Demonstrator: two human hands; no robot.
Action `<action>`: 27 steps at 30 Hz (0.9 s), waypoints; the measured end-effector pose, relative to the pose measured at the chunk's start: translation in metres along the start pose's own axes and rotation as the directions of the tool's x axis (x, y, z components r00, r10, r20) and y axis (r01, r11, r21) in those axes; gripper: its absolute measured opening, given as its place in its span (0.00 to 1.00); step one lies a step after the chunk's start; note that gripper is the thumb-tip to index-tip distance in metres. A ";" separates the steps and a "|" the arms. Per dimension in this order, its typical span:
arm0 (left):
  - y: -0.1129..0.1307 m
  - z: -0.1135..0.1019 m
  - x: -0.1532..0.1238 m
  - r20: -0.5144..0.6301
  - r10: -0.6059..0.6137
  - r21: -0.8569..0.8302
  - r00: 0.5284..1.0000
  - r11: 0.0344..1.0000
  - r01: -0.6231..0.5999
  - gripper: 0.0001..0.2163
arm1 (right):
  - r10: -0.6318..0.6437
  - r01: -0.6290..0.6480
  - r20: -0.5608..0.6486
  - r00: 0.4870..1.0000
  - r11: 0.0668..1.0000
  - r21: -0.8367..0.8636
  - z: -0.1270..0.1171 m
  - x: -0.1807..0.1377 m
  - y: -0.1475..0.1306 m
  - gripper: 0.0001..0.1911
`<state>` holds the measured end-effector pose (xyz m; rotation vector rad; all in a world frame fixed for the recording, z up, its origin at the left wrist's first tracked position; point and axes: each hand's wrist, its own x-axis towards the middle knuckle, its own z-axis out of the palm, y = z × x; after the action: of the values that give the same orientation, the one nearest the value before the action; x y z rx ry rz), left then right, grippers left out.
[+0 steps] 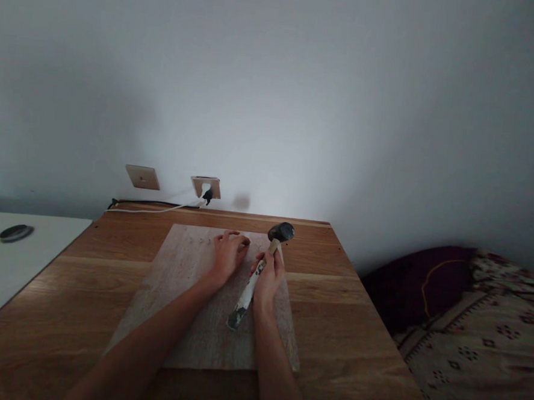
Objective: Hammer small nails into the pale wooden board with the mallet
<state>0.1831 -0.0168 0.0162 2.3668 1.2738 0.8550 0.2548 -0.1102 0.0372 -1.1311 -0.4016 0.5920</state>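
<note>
A pale, worn wooden board lies flat on the table. My right hand is wrapped round the upper handle of a hammer, close below its dark head. The handle has chipped white paint and slants down to the left over the board; the head points to the far side. My left hand rests near the board's far edge, left of the hammer, fingers bent and thumb and fingertips together. Whatever they pinch, if anything, is too small to make out. Several tiny marks or nails run in a row left of that hand.
The brown wooden table stands against a pale wall. A wall socket holds plugs with a white cable and a black one along the table's back. A white surface with a dark round object is at left, patterned fabric at right.
</note>
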 end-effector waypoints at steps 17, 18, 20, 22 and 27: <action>0.002 0.004 0.000 -0.003 -0.003 0.017 1.000 1.000 0.003 0.07 | 0.058 -0.055 0.036 0.998 0.996 -0.075 0.001 0.000 0.002 0.19; 0.001 0.005 0.001 -0.004 -0.003 0.019 1.000 1.000 0.004 0.07 | 0.060 -0.057 0.036 0.998 0.995 -0.078 0.001 0.000 0.002 0.19; 0.000 0.006 0.002 -0.007 0.000 0.024 1.000 1.000 0.000 0.07 | 0.059 -0.056 0.038 0.998 0.995 -0.087 0.000 0.000 0.002 0.19; -0.001 0.006 0.002 -0.007 0.011 0.031 1.000 0.999 -0.011 0.07 | 0.056 -0.052 0.042 0.998 0.995 -0.088 0.000 0.001 0.003 0.19; 0.000 0.005 0.001 -0.005 0.013 0.026 1.000 1.000 -0.012 0.07 | 0.045 -0.042 0.041 0.998 0.997 -0.061 0.002 0.001 0.003 0.17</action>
<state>0.1866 -0.0157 0.0127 2.3967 1.2812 0.8541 0.2533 -0.1073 0.0356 -1.1892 -0.4341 0.6464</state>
